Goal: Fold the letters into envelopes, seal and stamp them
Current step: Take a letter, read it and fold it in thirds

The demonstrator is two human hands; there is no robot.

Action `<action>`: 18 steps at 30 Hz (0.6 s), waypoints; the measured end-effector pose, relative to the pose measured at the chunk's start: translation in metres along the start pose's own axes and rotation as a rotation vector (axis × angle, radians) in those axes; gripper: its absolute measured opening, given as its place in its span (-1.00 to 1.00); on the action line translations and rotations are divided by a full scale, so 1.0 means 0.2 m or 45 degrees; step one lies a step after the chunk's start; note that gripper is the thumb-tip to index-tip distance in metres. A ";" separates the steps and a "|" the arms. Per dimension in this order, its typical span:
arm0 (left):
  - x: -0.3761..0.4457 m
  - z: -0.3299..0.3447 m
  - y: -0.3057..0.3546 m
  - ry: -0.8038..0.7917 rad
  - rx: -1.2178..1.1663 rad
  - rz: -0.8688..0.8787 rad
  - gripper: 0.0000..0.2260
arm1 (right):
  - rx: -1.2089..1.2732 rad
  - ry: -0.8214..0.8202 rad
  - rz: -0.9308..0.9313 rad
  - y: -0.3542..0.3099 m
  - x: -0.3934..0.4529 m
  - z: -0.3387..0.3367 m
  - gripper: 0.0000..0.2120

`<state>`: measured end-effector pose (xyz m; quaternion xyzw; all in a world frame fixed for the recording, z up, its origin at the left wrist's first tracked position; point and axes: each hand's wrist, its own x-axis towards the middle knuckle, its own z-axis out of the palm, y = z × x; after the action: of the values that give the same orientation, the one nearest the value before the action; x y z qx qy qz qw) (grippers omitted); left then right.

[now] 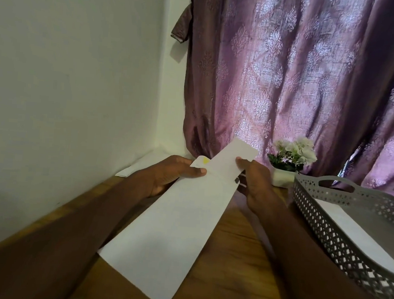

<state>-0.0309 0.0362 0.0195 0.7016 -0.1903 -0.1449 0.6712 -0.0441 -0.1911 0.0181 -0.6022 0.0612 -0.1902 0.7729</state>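
— Why do we hold the envelope (161,229) up over the wooden table (230,258)?
— Our left hand (166,173) pinches its far left corner; our right hand (254,184) grips the folded letter (233,157), probably sliding it inside.

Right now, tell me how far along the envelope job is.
Done: nothing shows as finished; no sealed or stamped envelope can be made out. In hand: the left hand holds the envelope while the right hand has the folded letter partly inserted at its far end. Left: push it fully in, seal, stamp. More white paper lies in the grey basket and by the wall.
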 end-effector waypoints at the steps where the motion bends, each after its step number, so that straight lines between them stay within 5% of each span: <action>1: 0.00 0.00 0.00 0.002 0.009 0.002 -0.68 | 0.005 -0.006 0.006 -0.01 0.00 0.00 -0.81; 11: 0.00 0.01 0.00 0.004 0.004 -0.008 -0.69 | -0.194 -0.120 -0.090 0.00 -0.01 0.03 -0.93; 18: 0.00 0.02 -0.01 -0.048 -0.006 -0.013 -0.70 | -0.144 -0.118 -0.078 0.00 0.01 0.01 -0.75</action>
<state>-0.0336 0.0322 0.0181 0.6982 -0.1990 -0.1617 0.6684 -0.0419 -0.1891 0.0182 -0.6547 0.0175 -0.1817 0.7335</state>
